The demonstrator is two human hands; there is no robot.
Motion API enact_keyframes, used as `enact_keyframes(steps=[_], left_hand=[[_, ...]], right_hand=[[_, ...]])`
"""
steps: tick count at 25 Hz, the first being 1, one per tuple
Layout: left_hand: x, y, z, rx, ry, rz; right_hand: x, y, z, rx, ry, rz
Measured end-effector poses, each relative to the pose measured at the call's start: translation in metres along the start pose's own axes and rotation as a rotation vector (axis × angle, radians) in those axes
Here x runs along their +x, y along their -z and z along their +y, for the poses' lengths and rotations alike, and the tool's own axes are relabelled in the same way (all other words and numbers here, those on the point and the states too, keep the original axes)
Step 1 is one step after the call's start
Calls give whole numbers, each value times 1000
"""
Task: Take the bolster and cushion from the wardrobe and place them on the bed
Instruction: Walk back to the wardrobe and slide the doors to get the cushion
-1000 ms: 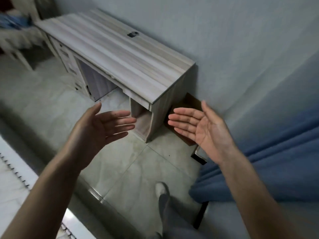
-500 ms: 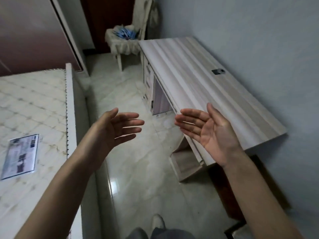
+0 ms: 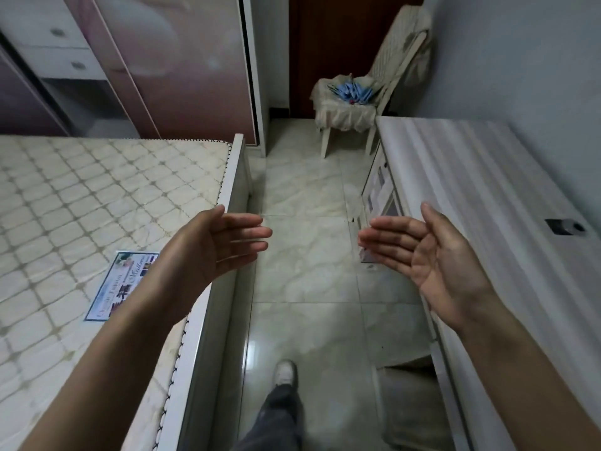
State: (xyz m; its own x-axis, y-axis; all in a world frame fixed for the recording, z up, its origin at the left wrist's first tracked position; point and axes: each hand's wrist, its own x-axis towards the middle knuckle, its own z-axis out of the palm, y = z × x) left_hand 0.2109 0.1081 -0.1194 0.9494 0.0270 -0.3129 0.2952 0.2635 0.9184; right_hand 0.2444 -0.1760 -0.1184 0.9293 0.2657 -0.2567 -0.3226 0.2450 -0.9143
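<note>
My left hand [image 3: 218, 245] and my right hand [image 3: 429, 255] are held out in front of me, palms facing each other, fingers apart, nothing in them. The bed [image 3: 81, 222] with a bare quilted mattress fills the left side; my left hand hangs over its right edge. The wardrobe [image 3: 169, 60] with a pink sliding door stands at the far end behind the bed, its left part open on white drawers. No bolster or cushion is in sight.
A pale wooden desk [image 3: 487, 196] runs along the right wall. A covered chair [image 3: 354, 102] with a blue item on its seat stands at the far end beside a dark door [image 3: 331, 43]. A tiled floor aisle [image 3: 305, 255] lies between bed and desk.
The view has swung left from the desk and blue bedding to the aisle, bed and wardrobe. Both hands stay raised and open, now a bit wider apart.
</note>
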Motion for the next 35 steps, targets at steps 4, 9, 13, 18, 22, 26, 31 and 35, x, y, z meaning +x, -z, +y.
enact_keyframes(steps=[4, 9, 13, 18, 22, 26, 31, 35], left_hand=[[74, 13, 37, 16, -20, -18], [171, 26, 78, 33, -12, -14], [244, 25, 98, 6, 6, -10], [336, 10, 114, -20, 18, 39], [415, -15, 153, -21, -29, 102], [485, -29, 183, -35, -66, 141], [551, -16, 200, -88, -70, 211], [604, 15, 218, -71, -54, 247]], right_hand=[[84, -18, -22, 36, 11, -9], [184, -28, -44, 80, -22, -2], [255, -16, -61, 93, -44, 1], [358, 11, -89, 38, -62, -37], [446, 30, -137, 48, -55, -105], [523, 44, -171, 25, -46, -143], [609, 41, -187, 4, -119, -203], [681, 19, -192, -12, -153, -237]])
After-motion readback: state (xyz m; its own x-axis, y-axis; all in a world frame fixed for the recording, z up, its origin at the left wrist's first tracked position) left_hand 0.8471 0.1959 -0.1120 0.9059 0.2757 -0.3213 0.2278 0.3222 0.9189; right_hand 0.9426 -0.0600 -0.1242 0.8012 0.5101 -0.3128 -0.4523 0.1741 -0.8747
